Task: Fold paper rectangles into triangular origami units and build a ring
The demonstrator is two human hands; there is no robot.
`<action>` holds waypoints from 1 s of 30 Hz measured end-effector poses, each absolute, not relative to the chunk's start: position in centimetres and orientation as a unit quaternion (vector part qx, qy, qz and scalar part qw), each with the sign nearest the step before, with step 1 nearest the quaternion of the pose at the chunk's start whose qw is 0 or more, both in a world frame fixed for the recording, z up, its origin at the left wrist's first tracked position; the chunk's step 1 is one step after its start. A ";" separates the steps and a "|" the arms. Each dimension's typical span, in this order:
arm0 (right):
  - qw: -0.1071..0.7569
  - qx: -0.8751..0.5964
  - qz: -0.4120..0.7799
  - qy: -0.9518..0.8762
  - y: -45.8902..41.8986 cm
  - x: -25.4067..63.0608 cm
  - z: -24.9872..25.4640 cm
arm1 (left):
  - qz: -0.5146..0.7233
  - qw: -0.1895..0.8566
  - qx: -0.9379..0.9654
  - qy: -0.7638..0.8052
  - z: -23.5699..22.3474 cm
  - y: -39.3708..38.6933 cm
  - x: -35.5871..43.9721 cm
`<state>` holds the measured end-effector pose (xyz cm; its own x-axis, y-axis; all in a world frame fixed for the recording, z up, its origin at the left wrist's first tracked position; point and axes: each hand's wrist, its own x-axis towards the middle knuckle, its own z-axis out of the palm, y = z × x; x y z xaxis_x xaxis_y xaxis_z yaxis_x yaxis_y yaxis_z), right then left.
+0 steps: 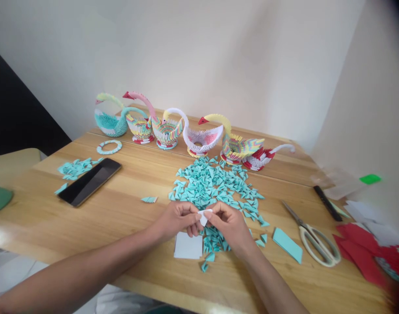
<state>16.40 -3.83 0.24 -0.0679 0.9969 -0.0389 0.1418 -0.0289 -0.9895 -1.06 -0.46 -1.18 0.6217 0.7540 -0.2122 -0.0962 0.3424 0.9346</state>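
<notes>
Between both hands is a small folded piece of white paper, its lower end coming to a point. My left hand pinches its left side with thumb and fingers. On the right side, my right hand grips it the same way. Below the left hand lies a stack of white paper squares. A large heap of folded turquoise paper triangles spreads behind and beneath the hands, partly hidden by them.
Several folded-paper swans stand along the back. Left are a turquoise paper ring and a phone. Right are turquoise paper strips, scissors, a black bar-shaped object and red paper.
</notes>
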 end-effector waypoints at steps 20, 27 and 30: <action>0.458 -0.525 0.429 -0.575 -3.9 16.2 0.2 | 0.284 0.743 0.508 0.329 -1.6 -0.5 -0.9; 0.455 -0.523 0.416 -0.589 -3.9 16.1 0.3 | 0.307 0.725 0.522 0.328 -1.4 -0.4 -1.0; 0.453 -0.523 0.416 -0.590 -3.9 16.0 0.4 | 0.319 0.713 0.532 0.327 -1.3 -0.3 -1.0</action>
